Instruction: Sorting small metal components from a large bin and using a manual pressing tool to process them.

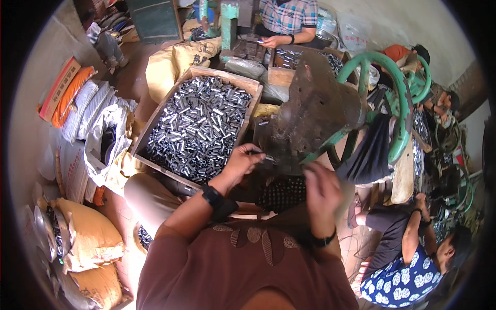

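Observation:
In front of me stands a dark, worn metal press (315, 106) with a green handwheel (400, 98). My left hand (243, 166) is closed in a pinch on a small metal tube (267, 157), held up to the working spot under the press head. My right hand (323, 190) hovers just right of that spot, below the press. Motion smears its fingers, so I cannot make out whether it holds anything. To the left of the press, a wooden tray (151, 120) is heaped with short, shiny metal tubes (199, 124). A black cloth (369, 152) hangs by the handwheel.
Sacks (95, 232) and stacked bags (82, 106) line the left side. Across from me, a person in a plaid shirt (289, 18) works at another green press (229, 26) beside a second tray (281, 77). A person in a blue patterned shirt (403, 281) sits at right.

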The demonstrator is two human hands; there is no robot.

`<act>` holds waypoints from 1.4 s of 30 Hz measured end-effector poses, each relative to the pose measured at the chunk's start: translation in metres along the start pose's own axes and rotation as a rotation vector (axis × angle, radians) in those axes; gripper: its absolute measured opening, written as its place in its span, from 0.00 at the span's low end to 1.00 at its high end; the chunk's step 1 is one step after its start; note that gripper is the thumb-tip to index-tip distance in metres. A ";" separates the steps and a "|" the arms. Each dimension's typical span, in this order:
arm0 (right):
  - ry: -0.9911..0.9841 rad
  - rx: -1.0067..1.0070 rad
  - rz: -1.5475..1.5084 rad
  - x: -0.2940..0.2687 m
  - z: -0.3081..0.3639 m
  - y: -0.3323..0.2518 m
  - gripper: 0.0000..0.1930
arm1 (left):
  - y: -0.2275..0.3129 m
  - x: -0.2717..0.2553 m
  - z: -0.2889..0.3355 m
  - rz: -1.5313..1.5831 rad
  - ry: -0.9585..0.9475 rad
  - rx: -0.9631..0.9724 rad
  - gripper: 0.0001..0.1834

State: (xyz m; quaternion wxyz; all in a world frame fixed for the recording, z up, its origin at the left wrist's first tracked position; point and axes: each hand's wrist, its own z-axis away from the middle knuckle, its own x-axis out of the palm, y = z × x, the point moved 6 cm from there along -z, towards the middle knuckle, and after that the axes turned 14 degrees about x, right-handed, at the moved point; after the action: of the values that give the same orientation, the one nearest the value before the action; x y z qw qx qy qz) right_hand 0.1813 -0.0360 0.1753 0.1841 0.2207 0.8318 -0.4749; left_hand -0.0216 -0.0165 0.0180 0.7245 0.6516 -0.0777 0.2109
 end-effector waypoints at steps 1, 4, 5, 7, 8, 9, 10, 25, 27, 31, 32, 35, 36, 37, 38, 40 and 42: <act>0.281 -0.184 0.015 -0.031 0.004 -0.007 0.07 | -0.006 -0.015 -0.011 -0.011 0.079 0.012 0.05; 0.831 -0.058 -0.136 -0.092 0.006 0.005 0.20 | -0.013 -0.027 -0.038 0.025 0.171 0.030 0.07; 0.821 -0.028 -0.041 -0.094 -0.003 0.011 0.23 | -0.017 -0.028 -0.046 0.058 0.196 0.027 0.07; 0.740 0.013 0.292 -0.085 -0.019 0.029 0.32 | -0.022 -0.032 -0.054 0.109 0.246 0.034 0.08; 0.739 0.180 0.033 -0.075 -0.018 0.069 0.28 | -0.023 -0.025 -0.060 0.122 0.237 0.034 0.08; 0.674 0.193 -0.141 -0.071 -0.020 0.091 0.28 | -0.025 -0.022 -0.064 0.154 0.225 0.020 0.08; 0.602 0.210 -0.315 -0.070 -0.023 0.104 0.28 | -0.027 -0.021 -0.065 0.184 0.215 0.006 0.08; 0.337 0.347 -0.055 -0.114 -0.107 0.009 0.23 | -0.040 -0.005 -0.094 -0.213 0.157 0.351 0.04; 0.356 0.359 -0.068 -0.110 -0.105 0.004 0.23 | -0.037 0.000 -0.095 -0.345 0.179 0.386 0.05; 0.680 0.273 -0.068 -0.093 -0.051 0.058 0.28 | -0.015 0.005 -0.085 -0.693 0.211 0.519 0.08; 0.790 0.202 -0.087 -0.085 -0.033 0.085 0.30 | -0.011 0.009 -0.085 -0.694 0.204 0.521 0.08; 0.798 0.181 -0.135 -0.072 -0.029 0.090 0.30 | -0.009 0.005 -0.085 -0.765 0.156 0.511 0.08; 0.675 0.337 -0.185 -0.082 -0.040 0.077 0.29 | -0.012 -0.003 -0.087 -0.767 0.154 0.523 0.10; 0.646 0.308 -0.052 -0.089 -0.052 0.046 0.27 | -0.015 -0.005 -0.087 -0.768 0.143 0.534 0.12; 0.608 0.318 -0.022 -0.095 -0.063 0.030 0.26 | -0.009 -0.007 -0.085 -0.767 0.137 0.536 0.12; 0.472 0.311 -0.109 -0.102 -0.083 0.019 0.25 | -0.018 -0.020 -0.072 -0.257 0.180 0.007 0.17; 0.448 0.321 -0.132 -0.110 -0.094 0.020 0.25 | -0.010 -0.023 -0.061 0.007 0.149 0.027 0.18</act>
State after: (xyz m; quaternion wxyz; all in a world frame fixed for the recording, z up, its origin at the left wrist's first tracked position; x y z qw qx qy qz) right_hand 0.2749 0.0340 0.2632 -0.0730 0.2919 0.7785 -0.5509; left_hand -0.0483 0.0373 -0.0089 0.7188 0.6433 -0.0230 0.2626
